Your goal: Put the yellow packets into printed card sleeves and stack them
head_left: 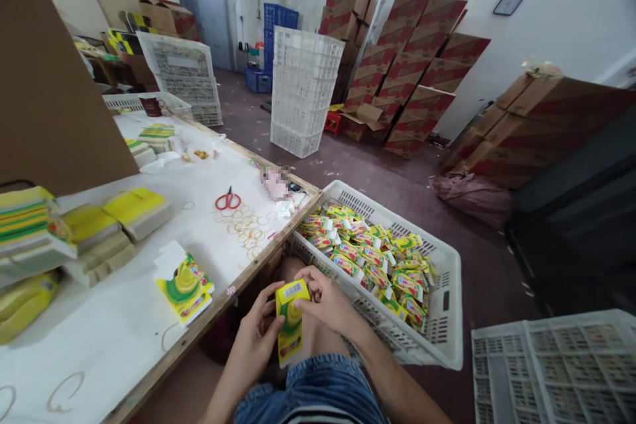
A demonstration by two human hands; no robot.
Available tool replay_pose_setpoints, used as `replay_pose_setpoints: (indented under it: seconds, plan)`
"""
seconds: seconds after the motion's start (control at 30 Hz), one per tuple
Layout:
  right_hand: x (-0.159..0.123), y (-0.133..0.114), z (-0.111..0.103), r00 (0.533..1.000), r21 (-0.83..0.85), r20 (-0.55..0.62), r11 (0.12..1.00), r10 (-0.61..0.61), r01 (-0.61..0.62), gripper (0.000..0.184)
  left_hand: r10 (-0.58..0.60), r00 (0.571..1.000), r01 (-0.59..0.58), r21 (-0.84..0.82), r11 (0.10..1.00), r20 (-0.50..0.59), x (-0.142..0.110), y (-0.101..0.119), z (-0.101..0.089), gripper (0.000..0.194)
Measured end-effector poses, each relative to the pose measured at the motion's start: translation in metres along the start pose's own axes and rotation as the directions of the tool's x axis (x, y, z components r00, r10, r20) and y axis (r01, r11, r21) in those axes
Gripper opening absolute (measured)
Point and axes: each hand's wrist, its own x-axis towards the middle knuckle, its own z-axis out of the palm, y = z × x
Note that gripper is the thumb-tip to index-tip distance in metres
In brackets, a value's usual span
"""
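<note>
Over my lap I hold a small yellow and green printed carton [291,318], its barcode end toward the top. My left hand [261,326] grips its left side, with the thumb on the front. My right hand [325,301] closes on its upper right edge. Whether the carton's far end is folded cannot be seen. Left of my hands, a few flat carton blanks [186,288] lie on the white table [209,225]. Close by on the right, a white plastic crate [450,305] holds many similar yellow cartons [372,255].
Red-handled scissors [228,199] and loose rubber bands [246,228] lie on the table. Bundled carton blanks [136,212] are stacked at left beside a brown cardboard panel [59,66]. White crates [303,93] and cardboard boxes [412,66] stand behind; another crate [556,364] is lower right.
</note>
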Motion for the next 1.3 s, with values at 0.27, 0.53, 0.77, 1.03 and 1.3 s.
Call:
replay_pose_setpoints:
  seconds: [0.27,0.53,0.77,1.03,1.3]
  plan:
    - [-0.004,-0.006,0.002,0.998,-0.041,0.059,0.999,0.014,-0.011,0.036,-0.051,0.999,0.051,-0.155,0.987,0.004,-0.005,0.009,0.005,0.052]
    - [-0.002,0.004,-0.004,0.998,0.185,-0.048,0.982,-0.041,0.049,0.024,-0.036,0.998,0.045,-0.212,0.976,0.046,-0.005,0.013,0.01,0.049]
    - [-0.009,0.002,0.0,0.992,0.14,-0.115,0.987,-0.06,0.076,0.021,0.032,0.993,-0.045,-0.116,0.992,-0.112,-0.003,0.001,0.024,0.032]
    - [-0.006,0.017,-0.074,0.725,-0.661,-0.523,0.75,-0.447,-0.013,0.03,0.472,0.661,0.144,0.716,0.683,-0.583,-0.006,-0.002,-0.067,0.046]
    - [0.068,0.001,0.101,0.963,-0.527,-0.029,0.822,-0.269,0.214,0.022,0.317,0.764,0.211,0.682,0.7,-0.562,-0.009,-0.019,-0.081,0.049]
